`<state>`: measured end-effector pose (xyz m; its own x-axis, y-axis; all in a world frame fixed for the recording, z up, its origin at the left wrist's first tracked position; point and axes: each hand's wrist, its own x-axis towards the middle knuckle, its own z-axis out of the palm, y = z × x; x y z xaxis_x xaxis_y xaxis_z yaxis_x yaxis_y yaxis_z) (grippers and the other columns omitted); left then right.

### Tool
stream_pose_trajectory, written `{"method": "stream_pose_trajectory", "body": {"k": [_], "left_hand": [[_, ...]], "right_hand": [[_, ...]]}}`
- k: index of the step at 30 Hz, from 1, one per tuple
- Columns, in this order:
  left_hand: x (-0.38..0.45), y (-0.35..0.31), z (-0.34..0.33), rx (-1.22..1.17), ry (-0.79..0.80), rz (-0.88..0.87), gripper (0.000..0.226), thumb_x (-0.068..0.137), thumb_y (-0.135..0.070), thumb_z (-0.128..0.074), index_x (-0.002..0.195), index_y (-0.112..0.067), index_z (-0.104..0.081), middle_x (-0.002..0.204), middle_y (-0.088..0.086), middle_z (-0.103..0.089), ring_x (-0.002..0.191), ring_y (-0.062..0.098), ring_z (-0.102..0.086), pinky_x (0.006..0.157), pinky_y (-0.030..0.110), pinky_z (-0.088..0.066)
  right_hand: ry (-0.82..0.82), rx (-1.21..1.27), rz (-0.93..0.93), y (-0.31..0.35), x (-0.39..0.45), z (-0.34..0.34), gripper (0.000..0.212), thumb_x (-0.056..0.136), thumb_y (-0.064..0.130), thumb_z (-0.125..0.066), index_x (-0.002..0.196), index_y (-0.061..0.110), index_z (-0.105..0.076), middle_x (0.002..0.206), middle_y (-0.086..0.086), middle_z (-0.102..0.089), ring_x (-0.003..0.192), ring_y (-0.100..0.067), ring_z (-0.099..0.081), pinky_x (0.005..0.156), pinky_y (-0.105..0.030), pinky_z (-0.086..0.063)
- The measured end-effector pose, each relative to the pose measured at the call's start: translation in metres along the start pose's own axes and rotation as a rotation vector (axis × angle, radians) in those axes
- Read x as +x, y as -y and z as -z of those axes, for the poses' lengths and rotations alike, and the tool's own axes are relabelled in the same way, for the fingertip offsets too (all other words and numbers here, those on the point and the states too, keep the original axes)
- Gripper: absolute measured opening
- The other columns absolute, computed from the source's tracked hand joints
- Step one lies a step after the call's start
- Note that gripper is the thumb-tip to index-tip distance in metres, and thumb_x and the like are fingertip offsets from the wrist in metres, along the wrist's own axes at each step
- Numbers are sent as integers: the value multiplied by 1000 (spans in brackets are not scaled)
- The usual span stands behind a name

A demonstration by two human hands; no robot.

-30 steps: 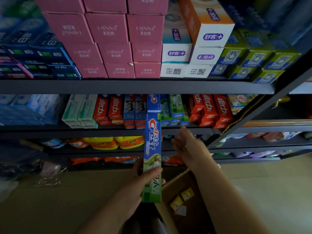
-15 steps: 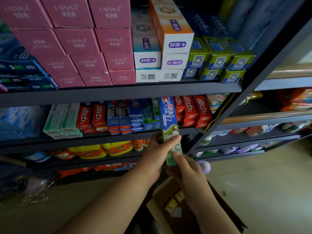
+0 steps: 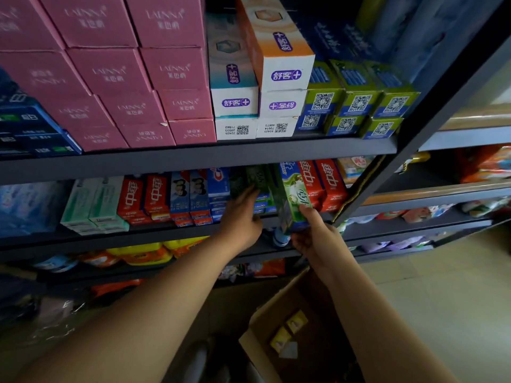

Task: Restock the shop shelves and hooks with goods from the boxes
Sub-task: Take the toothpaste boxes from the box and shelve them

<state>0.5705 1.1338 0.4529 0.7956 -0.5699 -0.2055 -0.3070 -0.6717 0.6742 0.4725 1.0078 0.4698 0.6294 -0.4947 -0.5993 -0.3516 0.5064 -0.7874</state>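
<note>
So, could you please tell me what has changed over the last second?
The green toothpaste box passed from the left hand to the right hand, which grips its lower end at the shelf. The left hand now touches the shelved green boxes. The cardboard box stayed on the floor.

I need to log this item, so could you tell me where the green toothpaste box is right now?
In the head view, the green toothpaste box is right of centre at the middle shelf, held by the right hand, just left of the red boxes.

I read "LAINNA" on the stacked pink cardboard boxes, "舒客+" on the white-ended toothpaste cartons — and "中华" on the red toothpaste cartons; white carton ends show "22425", "20033", "71862".
</note>
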Motion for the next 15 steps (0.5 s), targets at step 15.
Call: {"method": "stream_pose_trajectory", "body": {"k": [15], "left_hand": [[-15, 2, -4, 158, -26, -24, 74, 93, -21, -56, 153, -16, -13, 160, -4, -7, 145, 24, -13, 119, 35, -19]], "right_hand": [[38, -33, -21, -9, 46, -21, 37, 80, 40, -73, 96, 8, -68, 78, -5, -69, 71, -16, -63, 72, -27, -51]]}}
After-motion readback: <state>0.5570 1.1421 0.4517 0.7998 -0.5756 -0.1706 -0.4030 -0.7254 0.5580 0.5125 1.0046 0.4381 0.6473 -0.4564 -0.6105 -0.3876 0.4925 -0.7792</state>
